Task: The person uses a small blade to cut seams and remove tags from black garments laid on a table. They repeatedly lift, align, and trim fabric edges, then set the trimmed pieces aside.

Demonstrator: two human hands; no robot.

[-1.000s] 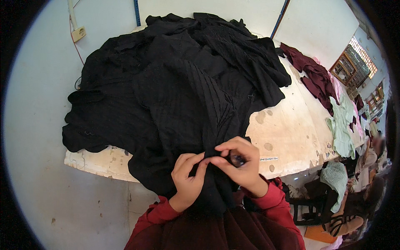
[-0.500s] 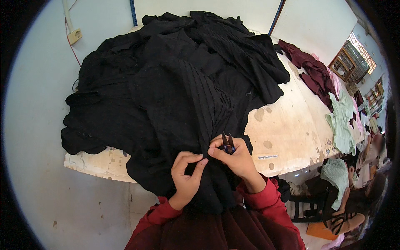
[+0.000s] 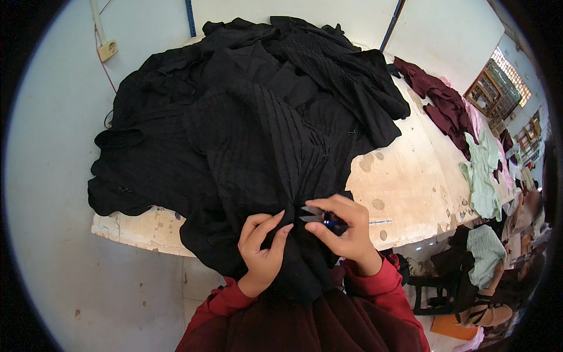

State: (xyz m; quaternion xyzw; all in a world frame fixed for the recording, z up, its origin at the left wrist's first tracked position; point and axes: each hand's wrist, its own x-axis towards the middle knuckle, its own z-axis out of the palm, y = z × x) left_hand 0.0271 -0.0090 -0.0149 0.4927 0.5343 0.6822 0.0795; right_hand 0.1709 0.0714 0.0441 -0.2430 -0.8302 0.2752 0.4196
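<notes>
A large heap of black pleated cloth (image 3: 246,117) covers much of the pale wooden table (image 3: 399,182) and hangs over its near edge. My left hand (image 3: 261,249) is closed on the cloth at the near edge, thumb and fingers pinching a fold. Just right of it, my right hand (image 3: 346,229) grips small thread snips (image 3: 312,212) with metal blades and a dark blue part. Their blades lie flat, pointing left at the fold beside my left fingertips.
Maroon garments (image 3: 440,100) and pale green garments (image 3: 484,176) lie along the table's right side. At lower right, another person (image 3: 487,314) is partly visible beside a black chair and more cloth. A wall socket (image 3: 108,50) hangs at upper left.
The snips in my right hand have turned from upright half a second ago to lying flat, pointing left. My right hand has shifted slightly right. My left hand stays pinched on the cloth.
</notes>
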